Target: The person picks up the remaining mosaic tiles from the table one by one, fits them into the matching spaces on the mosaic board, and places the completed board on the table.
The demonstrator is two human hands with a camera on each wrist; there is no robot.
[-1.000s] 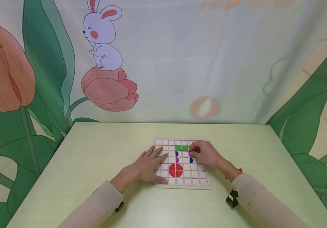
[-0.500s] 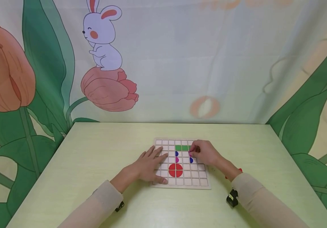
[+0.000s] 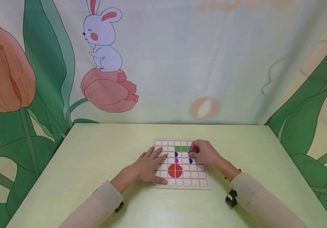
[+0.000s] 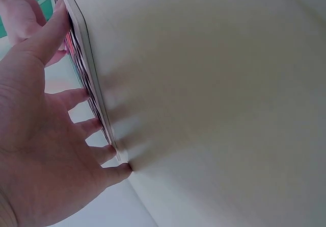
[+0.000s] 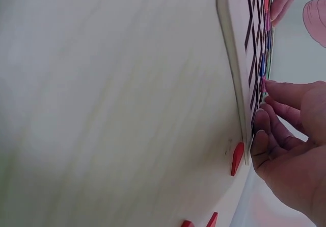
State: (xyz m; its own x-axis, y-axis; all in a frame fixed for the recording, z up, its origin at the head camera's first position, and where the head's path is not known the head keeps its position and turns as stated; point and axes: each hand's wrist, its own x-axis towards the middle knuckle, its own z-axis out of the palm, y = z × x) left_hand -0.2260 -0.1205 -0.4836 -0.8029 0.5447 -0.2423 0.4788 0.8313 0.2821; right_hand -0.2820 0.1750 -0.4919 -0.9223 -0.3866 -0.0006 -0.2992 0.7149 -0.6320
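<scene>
A pale gridded board [image 3: 194, 183] lies on the table, with flat coloured pieces in its squares. My left hand [image 3: 149, 166] rests on its left side, fingers spread and straight. With thumb and fingertips, my right hand [image 3: 204, 152] pinches a small pink half-circle piece [image 5: 263, 85] at the board's upper right; the fingers partly cover it. Just below sits a blue half-circle [image 3: 191, 161]. Further left are another blue half-circle [image 3: 176, 154] and a pink one [image 3: 176, 160]. Four quarter pieces form a red circle [image 3: 172, 167] lower down. Green squares [image 3: 178, 148] line an upper row.
Red pieces [image 5: 237, 158] lie on the table right of the board, mostly hidden by my right forearm in the head view. The pale table [image 3: 100, 142] ends at a printed backdrop [image 3: 163, 79] with a rabbit and tulips.
Both hands and the board pieces stay as they were. The head view has shifted very slightly.
</scene>
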